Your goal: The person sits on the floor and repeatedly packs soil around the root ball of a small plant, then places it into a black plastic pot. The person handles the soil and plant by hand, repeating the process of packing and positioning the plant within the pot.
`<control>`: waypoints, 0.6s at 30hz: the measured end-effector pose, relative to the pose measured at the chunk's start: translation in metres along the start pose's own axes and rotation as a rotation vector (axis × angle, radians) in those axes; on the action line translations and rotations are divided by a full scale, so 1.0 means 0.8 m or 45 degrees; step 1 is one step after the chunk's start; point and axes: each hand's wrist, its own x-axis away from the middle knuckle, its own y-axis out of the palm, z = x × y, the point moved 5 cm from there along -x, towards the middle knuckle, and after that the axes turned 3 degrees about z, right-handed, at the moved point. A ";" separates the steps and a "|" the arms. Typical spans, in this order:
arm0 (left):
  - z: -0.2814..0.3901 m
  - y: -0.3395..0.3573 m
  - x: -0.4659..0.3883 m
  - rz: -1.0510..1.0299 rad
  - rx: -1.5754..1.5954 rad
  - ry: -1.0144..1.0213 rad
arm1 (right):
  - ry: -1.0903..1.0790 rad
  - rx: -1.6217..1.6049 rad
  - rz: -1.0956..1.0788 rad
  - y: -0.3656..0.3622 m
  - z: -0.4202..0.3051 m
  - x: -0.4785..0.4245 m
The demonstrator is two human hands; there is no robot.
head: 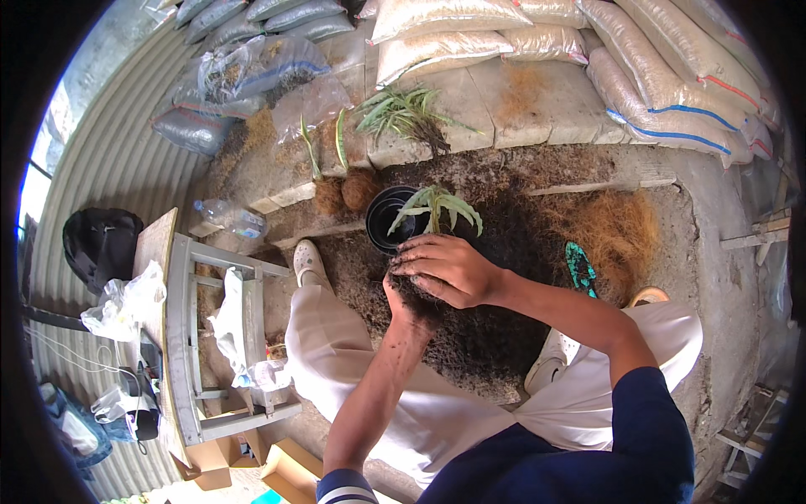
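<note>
Between my two hands is a small green-leaved plant [434, 211], its base wrapped in a clump of dark soil [419, 301]. My left hand [403, 299] cups the clump from below. Pressed over the top and side is my right hand [450, 268], its fingers smeared with soil. The roots are hidden by the soil and my hands. Just beyond my fingers stand nested black plastic plant pots [384, 220]. Loose dark potting soil [491, 334] is heaped on the ground under my hands and between my legs.
Two coir-wrapped balls with snake plant leaves [359, 189] sit left of the pots. Uprooted plants [409, 116] lie on the ledge. A green trowel [579, 268] rests beside loose coconut fibre [611, 227]. Filled sacks [447, 53] line the back; a bench [189, 340] stands left.
</note>
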 end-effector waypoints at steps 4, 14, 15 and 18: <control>0.002 0.017 0.009 -0.070 -0.003 -0.050 | 0.022 0.076 0.022 -0.025 -0.017 -0.016; -0.015 -0.009 -0.018 -0.035 0.083 0.025 | 0.056 0.065 0.187 0.001 0.010 0.026; -0.016 -0.014 -0.020 -0.039 0.093 0.025 | 0.034 0.066 0.226 -0.002 0.006 0.022; -0.018 -0.024 -0.027 -0.076 0.124 0.003 | -0.006 0.060 0.293 -0.008 -0.005 0.015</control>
